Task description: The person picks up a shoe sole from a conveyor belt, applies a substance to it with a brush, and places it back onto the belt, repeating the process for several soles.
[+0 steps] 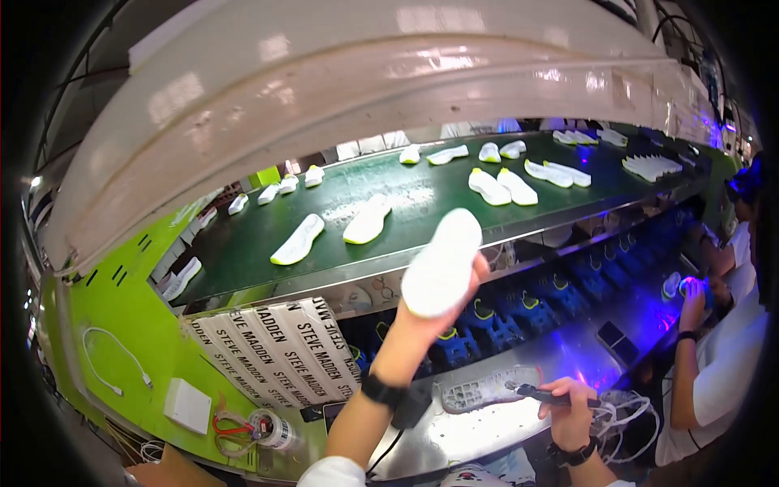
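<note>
My left hand (477,274) is raised over the bench, fingers closed round a white shoe sole (442,264) in front of the conveyor edge. The sole hides most of the hand. At the lower right, my right hand (570,410) grips a slim black-handled tool (558,397) that looks like a brush. The tool's tip meets or overlaps the end of a grey, grid-patterned sole (483,390) lying on the metal bench (454,438); whether they touch, I cannot tell.
A green conveyor belt (243,260) carries several white soles. Below it stand several blue shoe pieces (487,325). A printed box panel (280,353), a white tub (272,430) and a white box (188,406) are at left. White cables (629,418) and a co-worker's arm (686,373) are at right.
</note>
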